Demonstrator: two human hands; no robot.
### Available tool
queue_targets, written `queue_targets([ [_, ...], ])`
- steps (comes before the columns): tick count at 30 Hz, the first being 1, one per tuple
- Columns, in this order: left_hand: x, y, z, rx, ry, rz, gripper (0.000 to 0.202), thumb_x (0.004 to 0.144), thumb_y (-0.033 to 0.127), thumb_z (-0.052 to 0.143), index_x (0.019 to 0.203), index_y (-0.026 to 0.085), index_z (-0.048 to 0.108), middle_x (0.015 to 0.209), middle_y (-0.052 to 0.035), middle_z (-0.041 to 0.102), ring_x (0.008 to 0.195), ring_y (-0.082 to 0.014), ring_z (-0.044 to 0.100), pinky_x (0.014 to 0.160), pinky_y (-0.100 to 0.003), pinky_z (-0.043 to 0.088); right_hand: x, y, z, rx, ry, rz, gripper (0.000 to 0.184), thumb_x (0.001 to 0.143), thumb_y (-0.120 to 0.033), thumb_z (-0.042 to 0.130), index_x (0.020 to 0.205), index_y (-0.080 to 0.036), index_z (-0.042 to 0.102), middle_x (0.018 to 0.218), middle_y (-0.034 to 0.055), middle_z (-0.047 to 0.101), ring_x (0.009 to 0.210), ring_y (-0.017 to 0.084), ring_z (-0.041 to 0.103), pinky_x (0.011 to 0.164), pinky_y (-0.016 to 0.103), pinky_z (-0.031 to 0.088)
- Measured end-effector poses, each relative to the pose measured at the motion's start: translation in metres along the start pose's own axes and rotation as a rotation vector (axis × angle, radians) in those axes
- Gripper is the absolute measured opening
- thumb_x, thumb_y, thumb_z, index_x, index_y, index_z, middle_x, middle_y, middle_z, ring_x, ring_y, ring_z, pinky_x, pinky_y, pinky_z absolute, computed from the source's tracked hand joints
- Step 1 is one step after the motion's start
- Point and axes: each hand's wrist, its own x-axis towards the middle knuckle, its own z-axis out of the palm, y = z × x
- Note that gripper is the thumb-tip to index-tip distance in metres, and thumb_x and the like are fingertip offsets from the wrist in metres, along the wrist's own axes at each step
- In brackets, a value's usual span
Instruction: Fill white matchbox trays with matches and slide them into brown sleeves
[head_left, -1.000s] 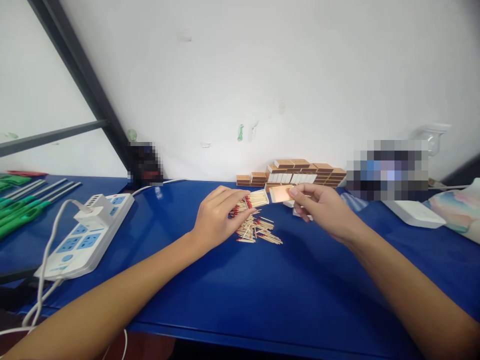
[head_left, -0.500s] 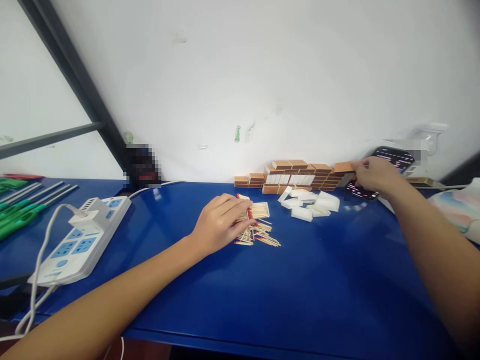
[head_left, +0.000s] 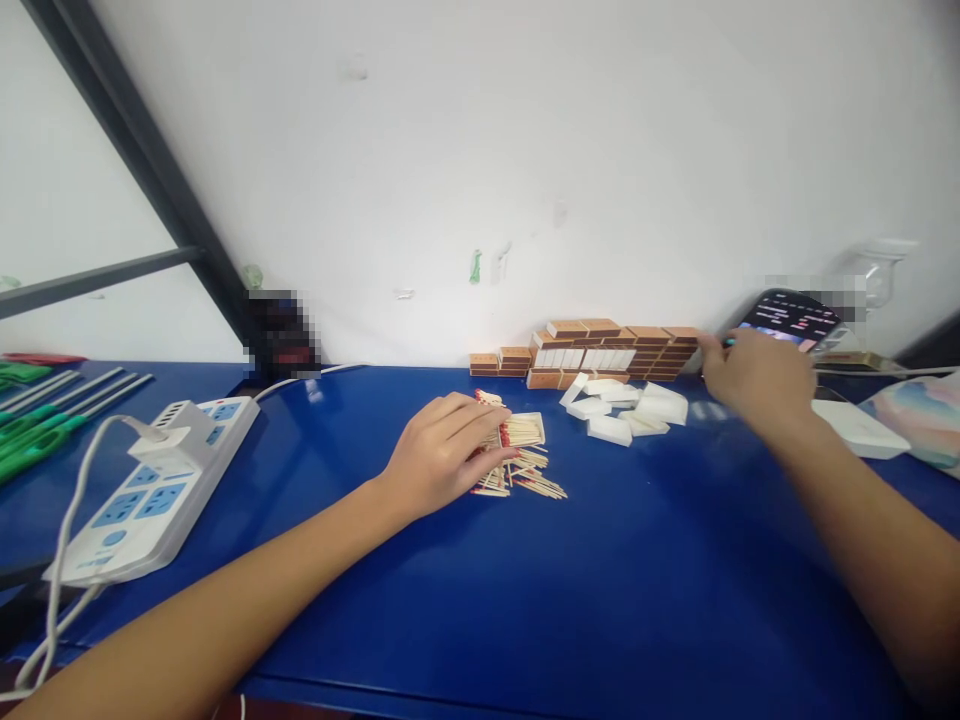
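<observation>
Well, the right hand (head_left: 754, 375) has let go of the brown matchbox it was carrying a second ago. Back then it held that box just in front of the open tray. Half a second ago it was up at the right end of the stack of matchboxes (head_left: 600, 345) by the wall. Now it has dropped a little away from that end and hangs over the blue table (head_left: 637, 600), near the phone (head_left: 787, 318). It is blurred with motion and shows only its back and loosely bent fingers, so I cannot tell whether anything is left in it. The top right of the stack carries one more box than before.

The left hand (head_left: 442, 452) has hardly moved. Its fingers lie close together over a bunch of matches (head_left: 496, 440) with the thumb tucked under, gripping them at the left end of the white tray (head_left: 527, 430). Loose matches (head_left: 534, 484) lie scattered just in front of it. The heap of empty white trays (head_left: 622, 408), uncovered since the right hand left, sits between tray and stack. Off to the left, the power strip (head_left: 154, 475) and the green-handled tools (head_left: 37, 425) are as they were.
</observation>
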Motion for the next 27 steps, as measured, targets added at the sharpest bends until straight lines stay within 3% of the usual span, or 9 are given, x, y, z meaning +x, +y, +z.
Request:
queue_targets([
  [2,0.000,0.000,0.000,-0.004,-0.006,0.013,0.036,0.094,0.035,0.073,0.123,0.014,0.065,0.107,-0.0084,0.077,0.098,-0.0212,0.068,0.085,-0.038,0.058,-0.014,-0.021,-0.011,0.025,0.030,0.018,0.054,0.103,-0.037,0.039,0.113,0.005,0.071,0.098,0.0377,0.069,0.089,0.035,0.064,0.066,0.043,0.028],
  [4,0.000,0.000,0.000,-0.007,-0.013,0.024,0.037,0.094,0.035,0.073,0.123,0.014,0.065,0.109,-0.0084,0.077,0.100,-0.0217,0.068,0.086,-0.038,0.058,-0.035,-0.049,-0.021,0.142,-0.036,-0.066,0.045,0.101,-0.037,0.043,0.109,-0.006,0.074,0.098,0.0259,0.073,0.088,0.030,0.065,0.069,0.040,0.034],
  [7,0.000,-0.001,0.000,-0.016,-0.022,0.022,0.036,0.094,0.037,0.072,0.123,0.015,0.066,0.110,-0.0082,0.077,0.101,-0.0216,0.068,0.085,-0.038,0.058,-0.073,-0.092,-0.030,0.377,-0.352,-0.315,0.038,0.097,-0.053,0.054,0.095,-0.022,0.075,0.073,0.0036,0.070,0.063,0.017,0.061,0.060,0.029,0.040],
  [9,0.000,-0.001,0.000,-0.018,-0.028,0.010,0.036,0.095,0.037,0.072,0.123,0.015,0.066,0.109,-0.0084,0.078,0.100,-0.0214,0.068,0.084,-0.038,0.057,-0.095,-0.112,-0.032,0.679,-0.709,-0.419,0.042,0.097,-0.059,0.053,0.094,-0.022,0.072,0.058,-0.0015,0.059,0.052,0.015,0.054,0.052,0.027,0.038],
  [11,0.000,-0.002,0.000,-0.013,-0.033,0.002,0.036,0.095,0.036,0.072,0.122,0.014,0.066,0.108,-0.0084,0.078,0.099,-0.0215,0.068,0.083,-0.037,0.057,-0.109,-0.122,-0.031,0.847,-0.832,-0.396,0.044,0.095,-0.062,0.055,0.089,-0.021,0.068,0.054,-0.0038,0.053,0.050,0.013,0.052,0.049,0.026,0.037],
  [18,0.000,-0.002,0.001,-0.029,-0.033,-0.011,0.037,0.094,0.037,0.072,0.123,0.015,0.067,0.106,-0.0076,0.078,0.097,-0.0214,0.067,0.084,-0.038,0.057,-0.110,-0.119,-0.024,1.082,-0.885,-0.171,0.050,0.092,-0.069,0.058,0.076,-0.021,0.055,0.048,-0.0039,0.053,0.041,0.009,0.045,0.038,0.020,0.031],
  [24,-0.001,-0.003,0.002,-0.059,-0.055,-0.027,0.036,0.095,0.036,0.071,0.125,0.015,0.066,0.109,-0.0080,0.077,0.100,-0.0221,0.066,0.087,-0.039,0.058,-0.112,-0.122,-0.024,1.080,-0.944,-0.173,0.050,0.093,-0.067,0.058,0.077,-0.020,0.059,0.049,-0.0024,0.057,0.039,0.008,0.045,0.036,0.019,0.033],
  [27,0.001,-0.001,0.000,-0.083,-0.091,-0.039,0.041,0.096,0.036,0.070,0.130,0.016,0.063,0.120,-0.0093,0.074,0.112,-0.0239,0.063,0.095,-0.043,0.056,-0.111,-0.120,-0.024,1.051,-0.912,-0.164,0.051,0.092,-0.067,0.058,0.076,-0.019,0.060,0.049,-0.0024,0.057,0.038,0.007,0.043,0.037,0.019,0.033],
])
